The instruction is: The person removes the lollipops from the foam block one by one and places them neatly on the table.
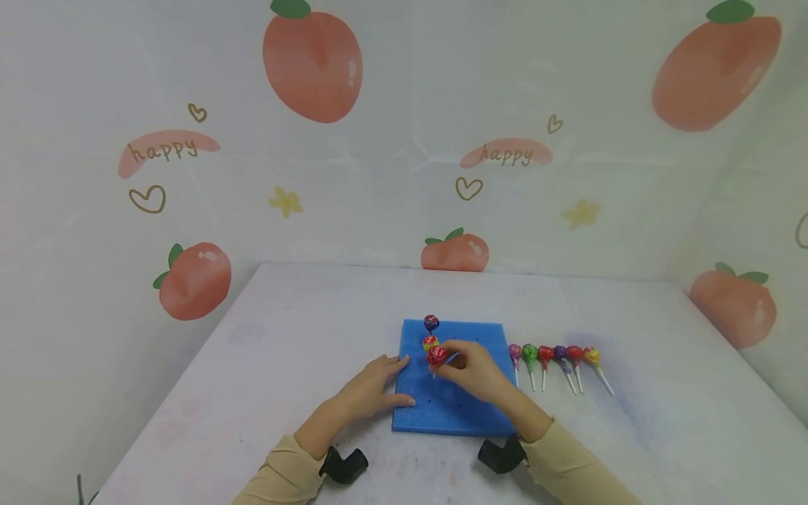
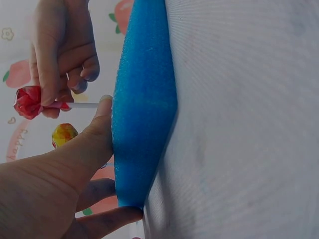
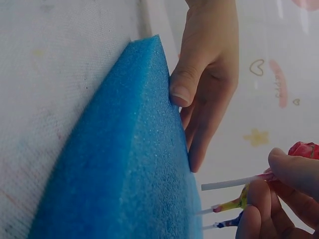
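The right hand (image 1: 475,372) pinches the seemingly light red lollipop (image 1: 436,355), best held by its stiff-looking stick (image 3: 227,184), left hand (image 1: 371,390) spread.

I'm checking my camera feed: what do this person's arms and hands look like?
The left sleeve and right sleeve are beige. Beside each sits a bent, tube-like black piece. The left hand and right hand wear no gloves.
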The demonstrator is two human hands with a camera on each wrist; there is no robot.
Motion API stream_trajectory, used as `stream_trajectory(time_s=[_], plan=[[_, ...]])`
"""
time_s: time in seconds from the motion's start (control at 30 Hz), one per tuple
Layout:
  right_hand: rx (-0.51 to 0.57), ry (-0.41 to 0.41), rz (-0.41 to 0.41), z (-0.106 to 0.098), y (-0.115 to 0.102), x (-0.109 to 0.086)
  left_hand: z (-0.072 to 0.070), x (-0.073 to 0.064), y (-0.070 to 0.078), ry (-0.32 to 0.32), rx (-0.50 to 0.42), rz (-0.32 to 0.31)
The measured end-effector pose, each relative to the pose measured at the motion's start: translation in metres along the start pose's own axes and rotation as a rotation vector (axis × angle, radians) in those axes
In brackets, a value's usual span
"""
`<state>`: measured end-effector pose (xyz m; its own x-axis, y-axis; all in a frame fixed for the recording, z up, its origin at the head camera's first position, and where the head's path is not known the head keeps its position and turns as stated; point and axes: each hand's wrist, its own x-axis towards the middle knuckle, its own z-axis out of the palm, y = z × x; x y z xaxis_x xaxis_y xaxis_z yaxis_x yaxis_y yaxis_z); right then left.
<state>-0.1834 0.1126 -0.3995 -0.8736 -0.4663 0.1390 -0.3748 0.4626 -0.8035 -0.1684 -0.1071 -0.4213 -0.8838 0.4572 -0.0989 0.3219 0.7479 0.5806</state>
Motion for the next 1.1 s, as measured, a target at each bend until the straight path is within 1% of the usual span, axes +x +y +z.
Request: stream_trajectory(time_s=[0.43, 0.73, 0.97, 1.1], plan=[[0.011, 0.011, 0.051, -0.006, 0.003, -0.002, -0.001, 0.000, 0.001, -0.001, 0.004, 0.001], [0.034, 0.013, 0.062, -0.010, 0.006, -0.003, 0.000, -0.001, 0.002, -0.001, -0.002, -0.006], [0.040, 0.035, 0.082, -0.012, 0.008, -0.004, -0.001, -0.001, 0.003, -0.002, 0.001, -0.007], [0.054, 0.040, 0.072, -0.014, 0.008, -0.005, -0.001, -0.002, 0.003, 0.001, 0.005, -0.007]])
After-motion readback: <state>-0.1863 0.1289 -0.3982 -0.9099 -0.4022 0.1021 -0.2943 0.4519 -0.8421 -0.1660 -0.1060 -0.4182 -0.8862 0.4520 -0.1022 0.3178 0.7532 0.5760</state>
